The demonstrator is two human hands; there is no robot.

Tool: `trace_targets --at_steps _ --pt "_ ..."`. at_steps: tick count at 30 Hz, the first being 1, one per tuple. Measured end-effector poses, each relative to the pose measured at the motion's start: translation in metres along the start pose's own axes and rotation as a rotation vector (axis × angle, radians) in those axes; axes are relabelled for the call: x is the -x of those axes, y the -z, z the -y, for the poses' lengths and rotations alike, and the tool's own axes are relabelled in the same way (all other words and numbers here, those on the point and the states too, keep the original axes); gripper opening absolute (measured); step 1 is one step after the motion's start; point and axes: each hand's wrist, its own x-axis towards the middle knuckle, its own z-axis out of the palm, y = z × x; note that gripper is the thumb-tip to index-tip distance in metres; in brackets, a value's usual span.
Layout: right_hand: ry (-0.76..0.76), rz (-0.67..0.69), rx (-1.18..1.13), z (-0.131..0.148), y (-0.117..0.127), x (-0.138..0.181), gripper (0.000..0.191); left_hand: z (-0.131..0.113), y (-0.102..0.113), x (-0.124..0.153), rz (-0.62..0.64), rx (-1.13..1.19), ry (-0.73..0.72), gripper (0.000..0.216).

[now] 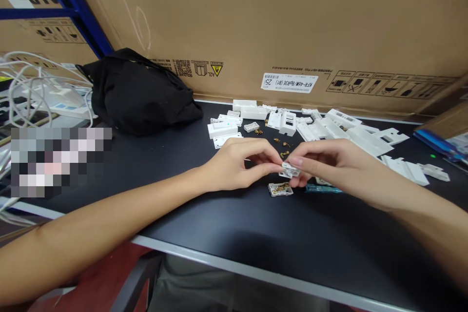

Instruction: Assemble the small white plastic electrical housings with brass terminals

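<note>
My left hand (239, 163) and my right hand (325, 165) meet over the dark table (219, 224), fingers pinched together on one small white plastic part (290, 170). Just below it on the table lies another small white part with brass contacts (280, 188). A teal screwdriver-like tool (323, 188) lies under my right hand. Loose brass pieces (283, 145) are scattered just beyond my fingers.
Several white plastic housings and covers (329, 126) are spread along the back of the table. A black bag (135, 90) sits at the back left, white cables and a power strip (47, 92) further left. Large cardboard boxes (292, 24) stand behind.
</note>
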Motion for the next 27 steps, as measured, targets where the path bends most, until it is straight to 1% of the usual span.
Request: trace_targets --at_steps 6,10,15,21,27 --pt "-0.078 -0.073 -0.175 -0.004 -0.006 0.009 0.038 0.001 0.004 0.0 -0.019 -0.049 -0.128 0.007" --pt "-0.08 -0.113 -0.269 -0.012 -0.01 0.015 0.03 0.001 0.004 0.0 0.006 -0.056 -0.178 0.006" --pt "-0.073 -0.121 -0.301 -0.017 -0.012 0.019 0.025 0.002 0.004 0.001 0.064 -0.049 -0.181 0.006" --pt "-0.062 -0.15 -0.291 -0.016 -0.015 0.017 0.028 0.002 0.003 0.001 0.085 -0.02 -0.166 0.007" --pt "-0.04 -0.188 -0.265 -0.02 -0.015 0.018 0.023 0.001 0.002 0.001 0.1 0.023 -0.155 0.016"
